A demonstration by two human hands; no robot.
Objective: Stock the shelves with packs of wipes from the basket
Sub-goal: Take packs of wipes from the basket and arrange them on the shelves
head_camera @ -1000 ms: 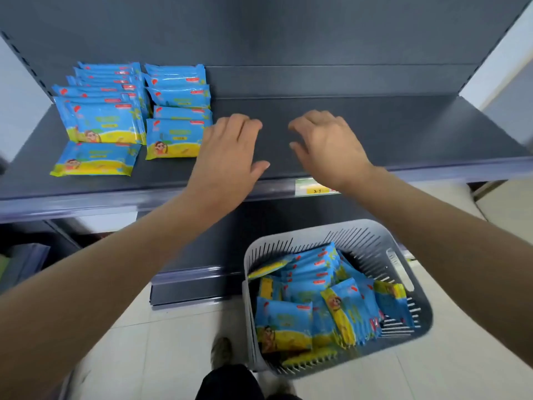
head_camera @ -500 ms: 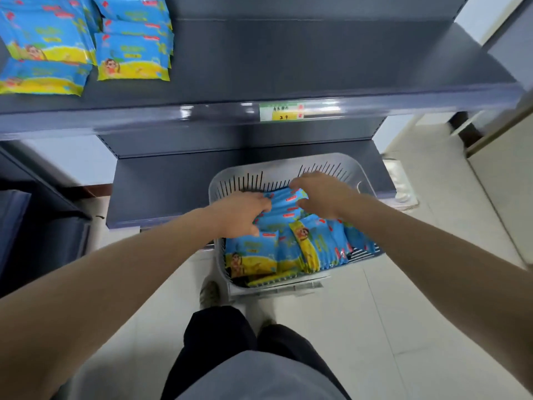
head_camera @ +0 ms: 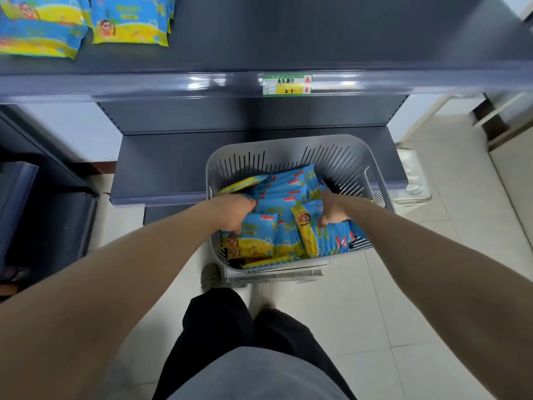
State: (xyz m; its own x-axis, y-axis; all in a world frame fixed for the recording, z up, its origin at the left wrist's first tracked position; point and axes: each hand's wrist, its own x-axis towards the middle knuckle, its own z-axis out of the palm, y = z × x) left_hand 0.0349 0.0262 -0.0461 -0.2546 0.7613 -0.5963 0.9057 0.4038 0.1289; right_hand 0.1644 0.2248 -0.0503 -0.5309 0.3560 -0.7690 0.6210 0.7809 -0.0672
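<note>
Reaching into the basket (head_camera: 340, 157) is the step in hand: a fresh load is being gathered for the shelf. The basket is stood on the floor (head_camera: 432, 298) just before the lower shelf (head_camera: 161, 166), and the packs of wipes (head_camera: 288, 194) are heaped inside it, some flat, some on edge.

The left hand (head_camera: 233, 212) is sunk into the heap's left side, its fingers (head_camera: 245, 203) curled down over the top edge of a blue-and-yellow pack. The right hand (head_camera: 333, 210) is set at the heap's right side and is curled round the upper edge of a pack stood on edge. Both hands are thus clamped on packs, though how many are caught in each grip cannot be told, as the fingertips are hidden among the wrappers. No pack is clear of the rim yet.

Above, the upper shelf (head_camera: 317, 39) is seen, with stocked packs (head_camera: 129, 21) laid at its far left and bare dark surface to their right, over the price label (head_camera: 287, 84). Much of the task is judged to remain, since the basket is well filled.

For the next move, a firm hold on the slippery wrappers is called for. The packs would then need to be raised straight up past the rim and carried to the bare stretch beside the stocked packs. Loose neighbours could be dragged out with them, so a clean separation is wanted.
</note>
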